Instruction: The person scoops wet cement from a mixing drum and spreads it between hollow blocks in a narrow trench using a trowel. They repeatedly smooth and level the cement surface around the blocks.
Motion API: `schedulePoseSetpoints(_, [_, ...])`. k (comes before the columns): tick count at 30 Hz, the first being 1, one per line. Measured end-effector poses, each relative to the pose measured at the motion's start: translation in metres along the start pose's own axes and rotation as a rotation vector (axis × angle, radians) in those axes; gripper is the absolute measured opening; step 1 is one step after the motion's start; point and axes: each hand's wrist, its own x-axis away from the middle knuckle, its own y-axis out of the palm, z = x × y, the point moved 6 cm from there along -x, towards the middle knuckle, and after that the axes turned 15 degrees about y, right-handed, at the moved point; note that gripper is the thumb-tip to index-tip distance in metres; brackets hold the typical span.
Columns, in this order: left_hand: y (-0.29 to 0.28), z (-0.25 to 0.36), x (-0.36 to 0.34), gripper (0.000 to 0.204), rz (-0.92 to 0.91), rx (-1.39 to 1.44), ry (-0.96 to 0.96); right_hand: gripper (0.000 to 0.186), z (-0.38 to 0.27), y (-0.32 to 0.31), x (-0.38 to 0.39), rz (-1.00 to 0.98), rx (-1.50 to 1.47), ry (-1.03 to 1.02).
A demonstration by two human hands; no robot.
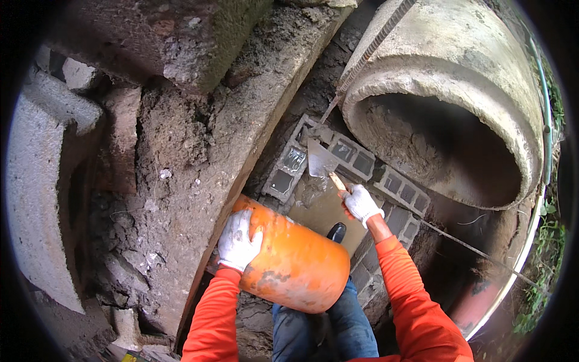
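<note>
My left hand (239,242), in a white glove, lies on the upper left side of an orange cylinder, perhaps a plastic pipe section (295,256), with its thumb spread from the fingers. The cylinder lies tilted in front of my legs. In my gloved right hand (360,204) is the wooden handle of a trowel (321,159). The trowel's flat metal blade points up and left, over wet mortar beside the hollow concrete blocks (348,158). These blocks form a low frame around a wet grey floor (315,202). My dark boot (337,232) shows just beyond the cylinder.
A large concrete pipe (449,66) lies at the upper right, its dark mouth facing me. A rebar rod (377,48) slants down to the blocks. At the left runs a long concrete beam (232,157) with rubble and broken slabs (42,181). A thin rod (476,250) crosses at the right.
</note>
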Motion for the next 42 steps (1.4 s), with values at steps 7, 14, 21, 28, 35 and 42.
schedulePoseSetpoints(7, [-0.004, -0.009, 0.005, 0.063, -0.039, 0.041, -0.061, 0.030, 0.041, -0.002, 0.060, -0.060, -0.038, 0.041])
schedulePoseSetpoints(14, [-0.007, -0.004, -0.002, 0.063, -0.073, 0.063, -0.087, 0.037, -0.014, -0.028, 0.039, -0.213, -0.036, 0.071])
schedulePoseSetpoints(21, [0.003, -0.012, 0.010, 0.063, -0.013, 0.015, -0.050, 0.039, -0.088, -0.016, -0.034, -0.290, 0.146, 0.189])
schedulePoseSetpoints(28, [-0.002, 0.004, -0.010, 0.060, 0.024, 0.082, -0.038, 0.057, -0.111, -0.049, -0.039, -0.229, 0.436, 0.171])
schedulePoseSetpoints(35, [-0.005, -0.004, 0.004, 0.059, 0.008, 0.063, -0.025, 0.018, -0.002, -0.064, 0.015, -0.230, 0.336, 0.002])
schedulePoseSetpoints(42, [-0.002, 0.003, -0.003, 0.057, 0.010, -0.003, 0.015, 0.041, 0.255, 0.027, -0.032, 0.162, 0.398, -0.058])
